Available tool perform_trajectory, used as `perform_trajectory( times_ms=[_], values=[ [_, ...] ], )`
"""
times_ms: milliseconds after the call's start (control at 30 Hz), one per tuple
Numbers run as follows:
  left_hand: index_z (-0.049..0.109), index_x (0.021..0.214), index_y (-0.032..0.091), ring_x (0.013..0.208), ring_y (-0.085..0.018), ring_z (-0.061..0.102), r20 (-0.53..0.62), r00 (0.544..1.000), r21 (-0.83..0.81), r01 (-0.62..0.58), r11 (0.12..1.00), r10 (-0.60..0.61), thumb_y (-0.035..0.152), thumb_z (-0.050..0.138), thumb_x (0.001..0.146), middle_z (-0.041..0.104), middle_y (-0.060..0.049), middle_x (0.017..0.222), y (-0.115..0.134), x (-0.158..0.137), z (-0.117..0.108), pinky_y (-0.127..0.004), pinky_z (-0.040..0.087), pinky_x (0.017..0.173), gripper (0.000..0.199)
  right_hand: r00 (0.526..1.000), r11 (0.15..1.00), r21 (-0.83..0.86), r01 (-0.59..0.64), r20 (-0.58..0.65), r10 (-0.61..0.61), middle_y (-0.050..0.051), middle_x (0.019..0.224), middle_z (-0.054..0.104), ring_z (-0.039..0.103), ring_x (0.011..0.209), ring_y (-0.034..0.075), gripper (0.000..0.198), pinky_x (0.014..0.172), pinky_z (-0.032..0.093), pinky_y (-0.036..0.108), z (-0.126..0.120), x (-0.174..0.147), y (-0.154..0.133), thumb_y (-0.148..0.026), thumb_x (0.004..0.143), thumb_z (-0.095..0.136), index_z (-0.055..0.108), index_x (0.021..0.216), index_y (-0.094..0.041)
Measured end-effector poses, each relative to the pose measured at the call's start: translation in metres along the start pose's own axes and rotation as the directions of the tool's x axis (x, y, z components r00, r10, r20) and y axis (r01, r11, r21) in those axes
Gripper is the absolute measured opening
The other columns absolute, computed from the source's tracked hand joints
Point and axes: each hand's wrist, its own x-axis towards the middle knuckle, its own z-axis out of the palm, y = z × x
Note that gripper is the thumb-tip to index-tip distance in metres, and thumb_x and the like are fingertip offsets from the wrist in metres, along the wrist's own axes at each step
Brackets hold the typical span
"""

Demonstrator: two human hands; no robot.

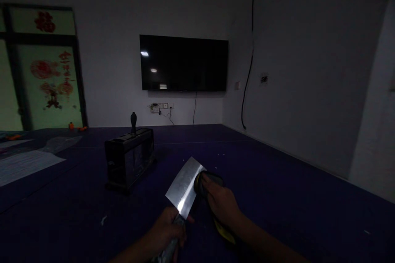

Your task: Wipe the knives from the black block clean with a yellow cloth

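Note:
A cleaver with a broad shiny blade is held up in front of me, its blade pointing up and away. My left hand is wrapped round its dark handle. In my right hand is a black-and-yellow hand tool, pressed to or just beside the blade's right edge; its exact kind is hard to make out in the dim light. Yellow on its lower end shows beneath my wrist. To the left stands a black knife block with a single black knife handle sticking up from its top.
Dark purple-blue flooring spreads all round, with small white scraps on it. White sheets and clear plastic lie at far left, with orange items near the door. A television hangs on the far wall; a black cable dangles at right.

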Motion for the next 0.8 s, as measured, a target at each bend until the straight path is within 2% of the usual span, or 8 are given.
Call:
perform_trajectory(
  times_ms=[133,400,800],
  values=[
    [0.051,0.104,0.012,0.032,-0.008,0.042,-0.011,1.000,-0.001,-0.002,1.000,0.002,0.017,0.050,0.052,0.055,0.004,0.053,-0.004,0.001,-0.001,-0.018,0.033,0.031,0.052,1.000,0.999,-0.026,0.025,-0.006,-0.025,0.008,0.137,0.042,0.059,0.107,0.021,0.058,0.087,0.050,0.032,0.002,-0.001,0.001,-0.001,0.073,0.038,0.051,0.128,-0.015],
    [0.053,0.099,0.012,0.034,-0.008,0.040,-0.001,1.000,0.131,0.021,0.991,-0.021,0.014,0.049,0.049,0.053,0.005,0.048,0.001,0.000,0.002,-0.016,0.030,0.030,0.050,0.996,0.995,-0.045,0.088,-0.002,-0.088,0.009,0.138,0.041,0.059,0.107,0.019,0.061,0.090,0.048,0.030,0.002,-0.002,0.000,-0.002,0.071,0.040,0.049,0.129,-0.015],
    [0.057,0.092,0.015,0.042,-0.007,0.043,0.097,0.994,0.188,0.035,0.981,-0.054,0.011,0.050,0.050,0.050,0.006,0.052,0.006,-0.003,0.004,-0.015,0.032,0.037,0.042,0.990,0.988,-0.109,0.106,0.106,-0.094,0.005,0.148,0.020,0.062,0.099,0.018,0.067,0.081,0.052,0.031,-0.007,0.005,-0.012,-0.002,0.074,0.036,0.037,0.138,-0.023]
  ],
)
